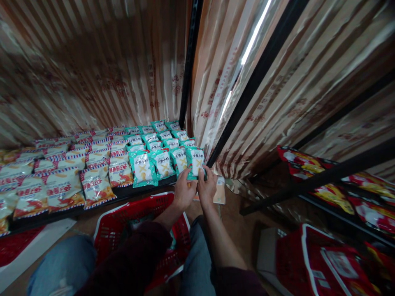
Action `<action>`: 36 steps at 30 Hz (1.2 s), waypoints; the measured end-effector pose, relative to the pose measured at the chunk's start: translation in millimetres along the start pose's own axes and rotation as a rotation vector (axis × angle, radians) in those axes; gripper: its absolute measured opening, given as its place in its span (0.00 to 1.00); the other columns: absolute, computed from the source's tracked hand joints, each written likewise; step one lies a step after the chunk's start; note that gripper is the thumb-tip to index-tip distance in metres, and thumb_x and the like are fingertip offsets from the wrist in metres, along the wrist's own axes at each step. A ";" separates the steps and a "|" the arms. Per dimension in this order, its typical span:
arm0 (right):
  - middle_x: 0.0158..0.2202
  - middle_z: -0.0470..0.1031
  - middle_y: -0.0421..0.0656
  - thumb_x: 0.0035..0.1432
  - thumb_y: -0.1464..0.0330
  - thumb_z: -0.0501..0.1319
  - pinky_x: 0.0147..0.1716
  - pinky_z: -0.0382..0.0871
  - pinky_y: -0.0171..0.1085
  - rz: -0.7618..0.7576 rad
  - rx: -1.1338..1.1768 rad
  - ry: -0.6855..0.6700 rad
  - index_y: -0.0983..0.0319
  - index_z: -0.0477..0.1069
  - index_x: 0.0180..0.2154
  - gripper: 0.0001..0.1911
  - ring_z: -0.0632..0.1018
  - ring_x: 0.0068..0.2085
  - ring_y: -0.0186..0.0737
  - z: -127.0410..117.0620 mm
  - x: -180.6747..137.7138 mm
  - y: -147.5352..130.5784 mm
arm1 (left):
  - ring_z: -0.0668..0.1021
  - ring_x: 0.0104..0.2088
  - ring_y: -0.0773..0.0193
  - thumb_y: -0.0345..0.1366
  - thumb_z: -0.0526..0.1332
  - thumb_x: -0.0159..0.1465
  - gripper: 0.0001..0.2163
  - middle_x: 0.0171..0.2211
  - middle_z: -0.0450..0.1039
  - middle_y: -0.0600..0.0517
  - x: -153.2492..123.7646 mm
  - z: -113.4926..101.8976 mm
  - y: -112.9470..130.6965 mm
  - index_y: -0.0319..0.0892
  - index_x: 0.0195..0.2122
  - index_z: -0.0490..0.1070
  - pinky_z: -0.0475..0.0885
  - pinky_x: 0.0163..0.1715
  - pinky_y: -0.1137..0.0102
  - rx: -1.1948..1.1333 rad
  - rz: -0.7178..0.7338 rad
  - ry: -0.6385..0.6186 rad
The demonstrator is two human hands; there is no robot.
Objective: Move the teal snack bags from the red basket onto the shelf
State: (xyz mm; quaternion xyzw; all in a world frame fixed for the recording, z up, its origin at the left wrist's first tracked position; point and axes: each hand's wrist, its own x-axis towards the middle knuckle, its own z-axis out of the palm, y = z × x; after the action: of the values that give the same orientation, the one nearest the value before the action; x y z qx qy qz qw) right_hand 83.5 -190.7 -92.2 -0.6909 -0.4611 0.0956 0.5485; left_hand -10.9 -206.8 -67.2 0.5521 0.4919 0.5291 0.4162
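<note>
Both of my hands meet at the front right corner of a low shelf (145, 190). My left hand (184, 190) and my right hand (206, 186) each grip the lower edge of one teal snack packet (195, 161), which stands at the right end of the front row. More teal packets (142, 167) fill the rows to its left and behind. Red and white snack packets (96, 185) cover the left part of the same shelf.
A red shopping basket (129, 213) sits on the floor between my knees. A second red basket (321, 259) is at lower right. Black shelf posts (189, 61) rise beside striped foil backing. Red and yellow packets (336, 187) line a shelf to the right.
</note>
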 end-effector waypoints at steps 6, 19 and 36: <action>0.49 0.70 0.51 0.59 0.52 0.49 0.47 0.65 0.46 0.006 -0.020 -0.089 0.60 0.68 0.53 0.28 0.71 0.47 0.48 2.3 -1.8 -4.7 | 0.69 0.56 0.56 0.25 0.55 0.54 0.22 0.56 0.66 0.45 -1.7 0.7 -2.2 0.41 0.50 0.68 0.71 0.52 0.62 -0.009 -0.013 0.012; 0.58 0.66 0.54 0.60 0.56 0.48 0.53 0.63 0.48 -0.031 0.062 -0.125 0.64 0.59 0.59 0.30 0.72 0.51 0.48 14.9 5.9 -5.5 | 0.67 0.59 0.57 0.27 0.54 0.58 0.23 0.59 0.64 0.45 12.3 0.3 13.2 0.40 0.55 0.65 0.63 0.59 0.58 0.219 0.078 -0.026; 0.65 0.55 0.49 0.60 0.70 0.46 0.60 0.59 0.44 -0.136 -0.168 -0.164 0.63 0.52 0.63 0.29 0.60 0.64 0.43 20.5 4.0 8.2 | 0.70 0.56 0.55 0.33 0.54 0.62 0.21 0.57 0.66 0.40 26.0 7.3 14.4 0.34 0.57 0.63 0.67 0.55 0.60 0.504 0.102 -0.067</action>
State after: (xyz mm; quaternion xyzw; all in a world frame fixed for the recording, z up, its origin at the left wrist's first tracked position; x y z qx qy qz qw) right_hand 77.0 -173.8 -105.4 -0.6914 -0.5567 0.0753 0.4543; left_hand -3.3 -183.2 -49.2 0.6795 0.5658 0.3917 0.2545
